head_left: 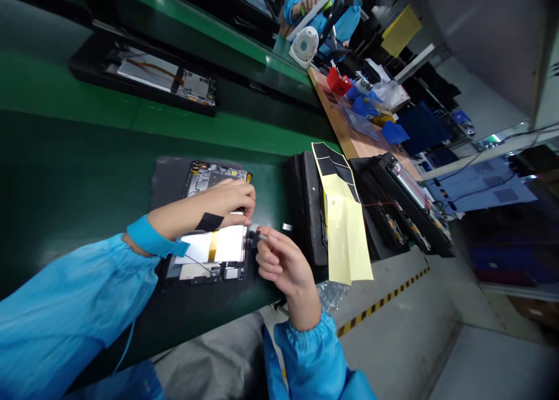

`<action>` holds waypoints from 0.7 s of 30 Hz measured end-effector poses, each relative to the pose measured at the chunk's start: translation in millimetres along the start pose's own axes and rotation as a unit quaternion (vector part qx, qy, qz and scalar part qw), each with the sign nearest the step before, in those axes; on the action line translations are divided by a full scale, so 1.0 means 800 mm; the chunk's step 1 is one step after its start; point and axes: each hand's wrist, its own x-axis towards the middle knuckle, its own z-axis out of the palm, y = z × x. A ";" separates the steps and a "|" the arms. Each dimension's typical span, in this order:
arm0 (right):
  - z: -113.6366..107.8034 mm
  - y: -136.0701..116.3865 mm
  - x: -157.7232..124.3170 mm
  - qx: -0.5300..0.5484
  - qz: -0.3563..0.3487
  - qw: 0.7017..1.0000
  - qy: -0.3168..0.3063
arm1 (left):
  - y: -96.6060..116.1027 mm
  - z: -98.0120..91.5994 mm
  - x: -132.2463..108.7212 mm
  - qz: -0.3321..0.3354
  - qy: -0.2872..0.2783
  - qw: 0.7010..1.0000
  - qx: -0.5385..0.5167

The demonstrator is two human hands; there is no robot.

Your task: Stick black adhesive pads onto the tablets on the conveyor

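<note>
An opened tablet (205,254) lies in a black tray on the green conveyor, its circuit board and silver battery showing. My left hand (227,201) rests on the tablet with curled fingers pressing near its right edge; a black tape piece (209,221) sticks to the hand's side. My right hand (279,263) hovers just right of the tablet, fingers pinched on a thin small tool or part (261,235) that I cannot name. A yellow backing sheet (345,225) with black tape pieces hangs over a black stack to the right.
Another opened tablet (161,77) in a tray sits farther along the conveyor. Black trays with devices (406,205) lean at the right. Beyond stand a wooden bench (345,132) with red and blue bins, a small white fan (304,46), and a co-worker in blue.
</note>
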 end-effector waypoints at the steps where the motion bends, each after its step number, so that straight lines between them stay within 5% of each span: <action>1: -0.002 0.001 0.004 -0.005 0.001 1.000 0.004 | -0.003 0.000 0.001 -0.001 0.005 1.000 0.002; 7: -0.001 0.015 0.005 -0.043 -0.082 0.990 0.108 | -0.013 0.000 0.005 0.009 0.022 1.000 0.004; 10: 0.011 0.033 -0.013 -0.169 -0.194 0.942 0.213 | -0.016 0.005 0.007 0.012 0.024 1.000 0.007; 13: 0.023 0.050 -0.026 -0.264 -0.250 0.897 0.250 | -0.016 0.006 0.005 0.016 0.026 0.999 0.009; 16: 0.026 0.048 -0.026 -0.203 -0.224 0.928 0.219 | -0.015 0.006 0.001 0.018 0.028 0.999 0.010; 21: 0.020 0.013 -0.007 0.022 -0.060 0.996 0.069 | -0.023 0.014 0.005 0.008 0.032 0.999 0.012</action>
